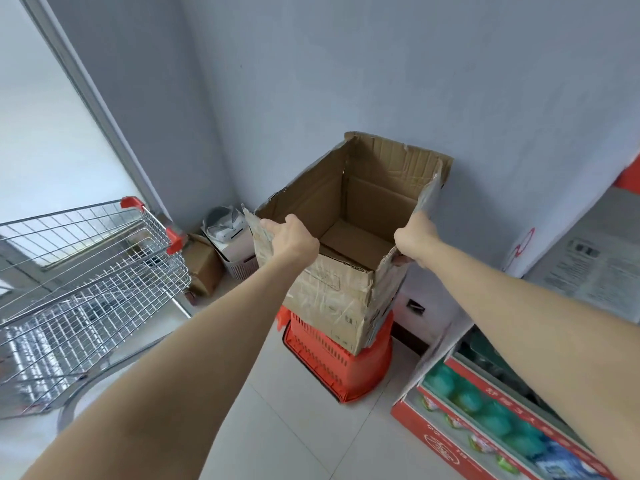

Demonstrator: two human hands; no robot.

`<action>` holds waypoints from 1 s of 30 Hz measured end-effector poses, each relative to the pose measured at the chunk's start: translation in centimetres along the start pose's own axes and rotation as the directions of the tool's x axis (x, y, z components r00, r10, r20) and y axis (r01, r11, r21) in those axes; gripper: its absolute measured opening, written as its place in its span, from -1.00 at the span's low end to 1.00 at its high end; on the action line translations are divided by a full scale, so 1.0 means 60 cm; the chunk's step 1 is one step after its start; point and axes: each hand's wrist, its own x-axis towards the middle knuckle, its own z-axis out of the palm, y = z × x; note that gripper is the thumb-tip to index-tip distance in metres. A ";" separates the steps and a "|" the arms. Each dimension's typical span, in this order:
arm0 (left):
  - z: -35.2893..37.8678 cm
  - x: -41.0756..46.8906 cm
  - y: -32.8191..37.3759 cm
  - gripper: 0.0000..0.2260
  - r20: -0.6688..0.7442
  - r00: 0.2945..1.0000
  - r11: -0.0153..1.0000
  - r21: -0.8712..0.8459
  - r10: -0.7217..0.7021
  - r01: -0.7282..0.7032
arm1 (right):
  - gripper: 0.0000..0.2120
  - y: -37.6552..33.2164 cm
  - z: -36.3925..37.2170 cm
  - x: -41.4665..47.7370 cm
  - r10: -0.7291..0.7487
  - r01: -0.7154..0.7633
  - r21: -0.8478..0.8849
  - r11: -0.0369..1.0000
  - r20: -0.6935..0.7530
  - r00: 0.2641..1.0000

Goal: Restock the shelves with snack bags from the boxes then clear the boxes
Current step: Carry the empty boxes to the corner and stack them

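A worn brown cardboard box [332, 299] with its top flaps up sits on a stack of orange plastic baskets [343, 362] against the wall. The inside of the box shows only bare cardboard. My left hand [291, 237] grips the box's left flap. My right hand [415, 237] grips the right flap at the near corner. Both arms are stretched out toward it.
A metal shopping cart [86, 289] with red corners stands at the left. A small brown box [204, 268] and a white bin [235, 251] sit in the corner. At the lower right is a red display carton [450, 441] with green-topped products. The floor is white tile.
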 end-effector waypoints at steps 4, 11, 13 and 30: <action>0.023 0.027 0.020 -0.67 -0.014 1.000 1.000 -0.008 0.002 -0.002 | -0.55 0.003 0.000 0.041 -0.002 0.002 -0.007 1.000 0.014 1.000; 0.016 0.028 0.010 -0.56 -0.012 1.000 0.996 -0.084 0.017 -0.018 | -0.62 -0.007 0.012 0.043 -0.041 0.030 -0.105 0.994 -0.101 0.994; 0.012 0.017 0.005 -0.51 -0.007 1.000 0.993 -0.111 0.029 -0.029 | -0.63 -0.008 0.010 0.036 -0.066 0.044 -0.168 0.985 -0.130 0.989; -0.022 -0.031 -0.077 -0.30 0.159 0.980 0.983 -0.160 0.120 -0.095 | -0.68 -0.052 0.030 -0.100 -0.252 0.219 -0.429 0.877 -0.023 0.967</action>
